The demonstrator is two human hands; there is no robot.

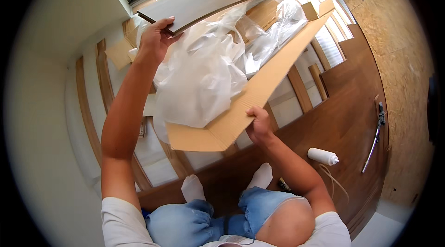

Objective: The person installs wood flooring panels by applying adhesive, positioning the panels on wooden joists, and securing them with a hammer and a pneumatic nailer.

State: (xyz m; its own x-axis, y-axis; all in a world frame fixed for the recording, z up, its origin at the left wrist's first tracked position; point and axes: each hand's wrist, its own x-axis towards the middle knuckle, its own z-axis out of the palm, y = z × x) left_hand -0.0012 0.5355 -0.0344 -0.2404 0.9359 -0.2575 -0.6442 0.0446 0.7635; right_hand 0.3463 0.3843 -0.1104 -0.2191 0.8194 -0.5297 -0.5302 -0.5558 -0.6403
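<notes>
carton [259,89]: matt brown cardboard | wrap [204,75]: glossy crinkled plastic | floorboards [343,122]: smooth dark wood

A long, flat brown cardboard carton [259,85] is lying open across the floor joists, running diagonally from lower centre toward the upper right, its end flaps [317,8] folding outward near the window; crumpled clear-white plastic wrapping [208,71] is spilling out of it and draping over its near edge; a small white cylindrical bottle [323,156] with a nozzle cap is lying on its side on the dark wooden flooring to the right.
</notes>
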